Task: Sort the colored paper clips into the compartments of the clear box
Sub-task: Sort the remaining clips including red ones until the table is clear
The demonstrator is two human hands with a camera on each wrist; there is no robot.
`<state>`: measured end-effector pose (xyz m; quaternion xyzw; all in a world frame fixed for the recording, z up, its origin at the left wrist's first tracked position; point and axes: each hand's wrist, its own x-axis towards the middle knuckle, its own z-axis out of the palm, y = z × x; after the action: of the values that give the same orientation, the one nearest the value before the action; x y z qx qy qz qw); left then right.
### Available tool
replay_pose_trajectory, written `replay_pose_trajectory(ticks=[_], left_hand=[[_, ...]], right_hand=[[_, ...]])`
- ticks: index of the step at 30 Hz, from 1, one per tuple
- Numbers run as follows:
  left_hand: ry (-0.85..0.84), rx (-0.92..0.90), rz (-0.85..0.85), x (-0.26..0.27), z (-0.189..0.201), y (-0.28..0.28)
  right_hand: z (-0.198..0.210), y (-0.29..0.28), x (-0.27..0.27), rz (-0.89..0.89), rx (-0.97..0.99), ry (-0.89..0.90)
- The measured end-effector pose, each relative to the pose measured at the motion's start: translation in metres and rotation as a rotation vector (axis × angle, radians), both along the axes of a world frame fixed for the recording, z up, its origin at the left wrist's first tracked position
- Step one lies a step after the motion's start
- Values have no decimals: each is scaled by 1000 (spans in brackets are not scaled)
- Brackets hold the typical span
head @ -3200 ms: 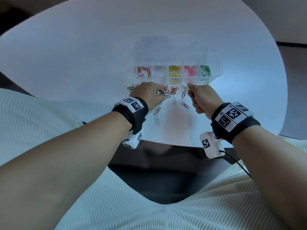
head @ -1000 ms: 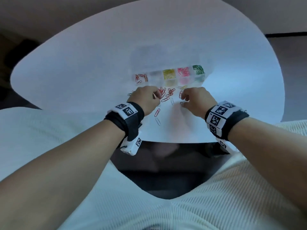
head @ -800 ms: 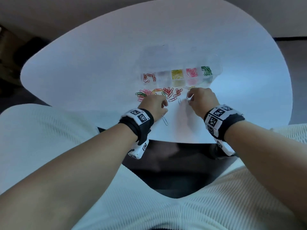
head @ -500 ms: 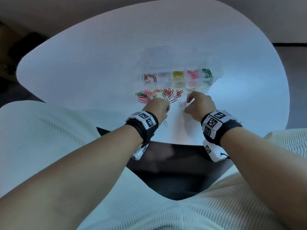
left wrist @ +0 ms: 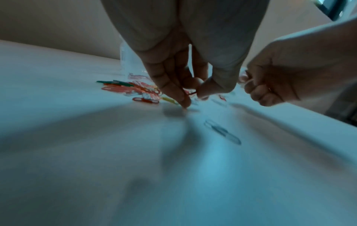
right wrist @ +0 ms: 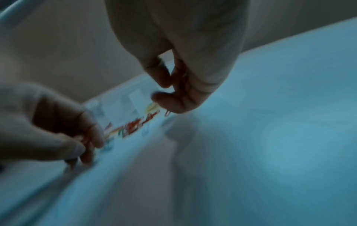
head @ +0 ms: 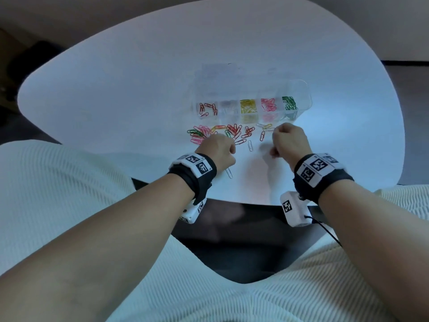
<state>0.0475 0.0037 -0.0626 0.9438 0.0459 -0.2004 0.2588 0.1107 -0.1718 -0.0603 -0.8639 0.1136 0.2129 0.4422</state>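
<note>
While my left hand (left wrist: 185, 79) is pinching a red clip (left wrist: 190, 93) and my right hand (head: 289, 141) is curling unreadably, I'm risking dragging neighbouring clips (head: 234, 132) along.

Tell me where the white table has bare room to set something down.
Free: the white table left of the clear compartment box, its far side beyond the box, and its right end. Crowded: the strip between the box and both hands, strewn with loose coloured paper clips.
</note>
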Motion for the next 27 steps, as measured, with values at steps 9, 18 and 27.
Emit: replay_pose_trajectory(ticks=[9, 18, 27], left_hand=[[-82, -173, 173, 10, 2, 0], [-66, -69, 37, 28, -3, -8], [119, 285, -186, 43, 10, -25]], right_hand=[[3, -1, 9, 359, -292, -49], [-4, -3, 2, 394, -472, -84], [-3, 1, 1, 335, -504, -112]])
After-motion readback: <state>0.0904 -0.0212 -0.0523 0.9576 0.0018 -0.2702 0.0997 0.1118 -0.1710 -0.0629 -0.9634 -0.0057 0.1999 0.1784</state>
